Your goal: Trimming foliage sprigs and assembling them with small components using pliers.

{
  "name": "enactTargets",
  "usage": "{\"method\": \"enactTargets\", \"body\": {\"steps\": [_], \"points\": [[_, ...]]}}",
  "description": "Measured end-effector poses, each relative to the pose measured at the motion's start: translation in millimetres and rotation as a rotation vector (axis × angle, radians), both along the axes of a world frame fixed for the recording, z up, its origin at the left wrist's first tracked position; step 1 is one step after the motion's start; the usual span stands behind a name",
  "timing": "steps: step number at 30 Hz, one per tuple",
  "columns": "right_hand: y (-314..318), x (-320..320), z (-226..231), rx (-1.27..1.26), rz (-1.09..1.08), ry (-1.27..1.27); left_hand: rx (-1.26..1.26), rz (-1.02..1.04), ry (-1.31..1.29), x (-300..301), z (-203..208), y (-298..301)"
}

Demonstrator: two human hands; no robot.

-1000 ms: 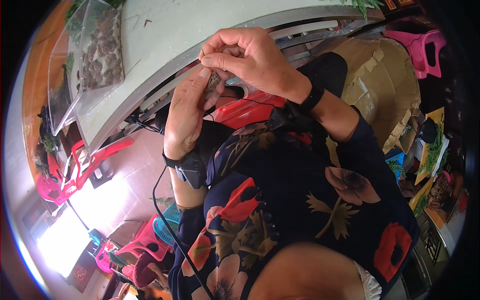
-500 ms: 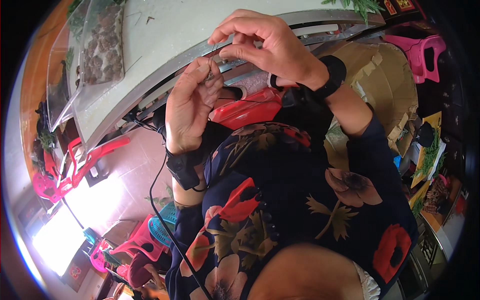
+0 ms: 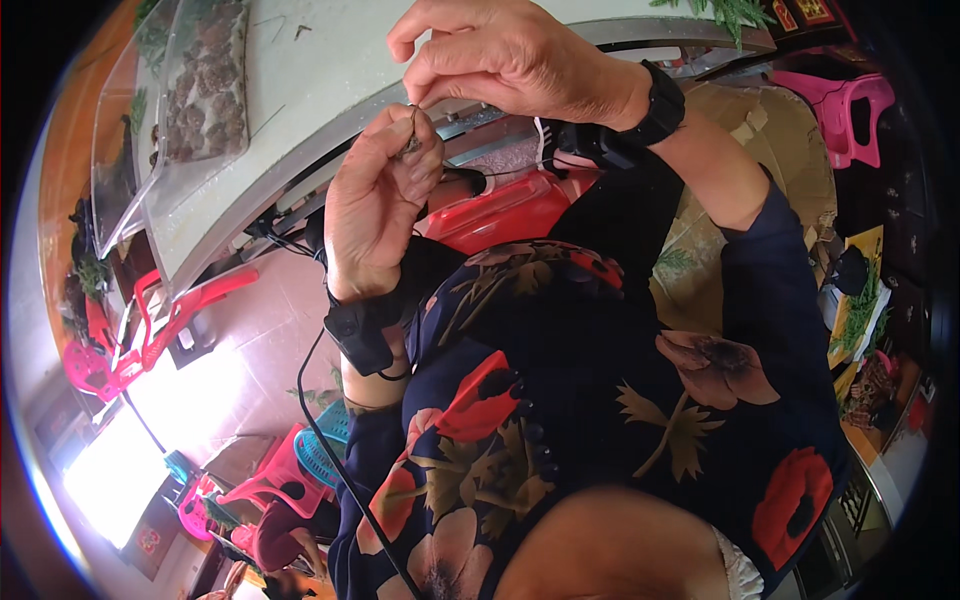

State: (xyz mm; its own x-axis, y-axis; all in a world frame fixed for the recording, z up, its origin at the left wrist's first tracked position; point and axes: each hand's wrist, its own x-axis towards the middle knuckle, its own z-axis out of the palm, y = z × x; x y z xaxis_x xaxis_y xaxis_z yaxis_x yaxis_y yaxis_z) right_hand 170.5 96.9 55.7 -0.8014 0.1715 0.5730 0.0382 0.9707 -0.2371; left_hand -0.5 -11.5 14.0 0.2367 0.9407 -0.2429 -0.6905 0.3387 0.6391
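My left hand is closed, its thumb and fingers pinching a small brownish piece mostly hidden by the fingertips; its kind is unclear. A thin dark wire sticks up from that grip. Just above, my right hand has its thumb and forefinger pinched on the wire's upper part, with the other fingers curled. Both hands are over the near edge of a pale table. On the table to the left lie brown pine cones in clear plastic.
A loose thin wire lies by the cones. Green sprigs rest at the table's far right. Below the edge is a red plastic seat; to its right stands a cardboard box. A black cable runs down from my left wrist.
My right hand has moved up and left and turned over, its fingertips closing on the wire just above my left hand. The left hand stays almost where it was.
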Motion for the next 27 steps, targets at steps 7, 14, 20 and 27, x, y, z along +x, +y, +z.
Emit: {"method": "enactTargets", "body": {"steps": [7, 14, 20, 27], "points": [[1, -5, -17, -0.513, 0.194, 0.194, -0.097, 0.111, 0.161, 1, 10, -3], [-5, -8, -16, -0.688, 0.049, 0.228, -0.067, -0.010, 0.051, -8, 8, -2], [-7, -7, -20, -0.448, 0.042, 0.312, -0.060, 0.007, 0.064, -9, 3, 0], [-11, -2, -14, 0.138, -0.152, -0.134, -0.120, 0.069, 0.168, -1, 4, 1]]}}
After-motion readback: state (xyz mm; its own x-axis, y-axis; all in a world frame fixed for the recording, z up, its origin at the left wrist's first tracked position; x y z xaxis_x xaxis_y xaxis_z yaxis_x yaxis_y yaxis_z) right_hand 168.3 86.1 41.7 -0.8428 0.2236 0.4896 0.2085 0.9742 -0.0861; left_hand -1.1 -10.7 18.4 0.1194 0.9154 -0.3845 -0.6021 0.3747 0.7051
